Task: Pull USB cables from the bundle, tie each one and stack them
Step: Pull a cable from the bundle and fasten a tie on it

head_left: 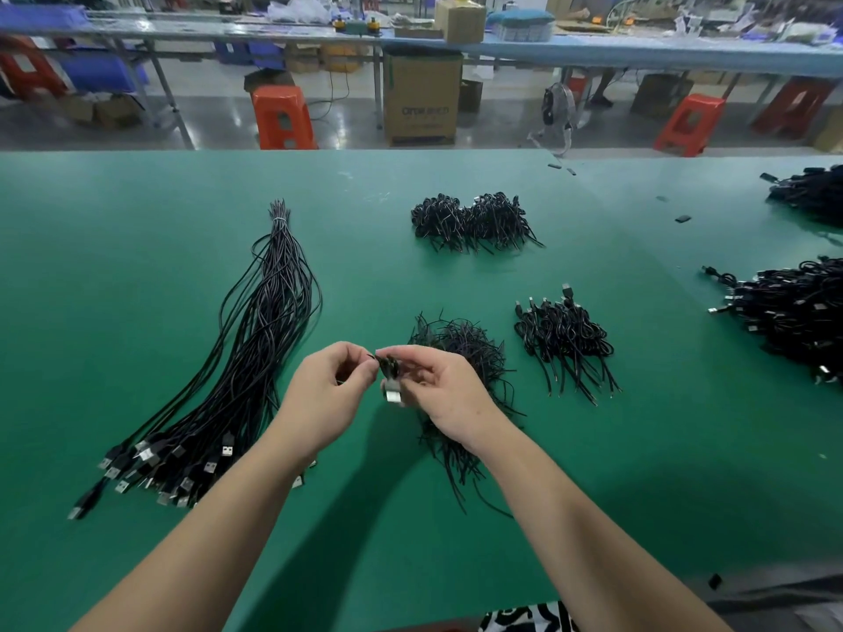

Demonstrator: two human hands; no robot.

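Item: one USB cable (390, 368), coiled small, held above the green table (137, 275) between both my hands. My left hand (326, 394) pinched the coil from its left side, fingers curled; my right hand (444, 394) pinched it from the right, thumb and forefinger closed on it. The metal plug (393, 396) hung down below the coil, between my two hands. I could not tell whether a tie was already round it; the wrap was too small to read.

Item: the bundle (255, 339), long and untied save for a band near its far end. Its long axis ran from far tip, up the table, down toward me and leftward, plugs fanned at the near-left end. It lay to the left of my hands, so my left hand was the nearer one for the next pull.

Item: loose heap of thin black ties (460, 344), directly beyond and under my right hand.

Item: stack of tied cables (563, 335), to the right of my hands and a little farther off; my right hand was nearer it. I judged the held coil would go there, a rightward move.

Item: second tied pile (474, 218), farther up the table. Further dark cable heaps (789, 312) at the right edge.
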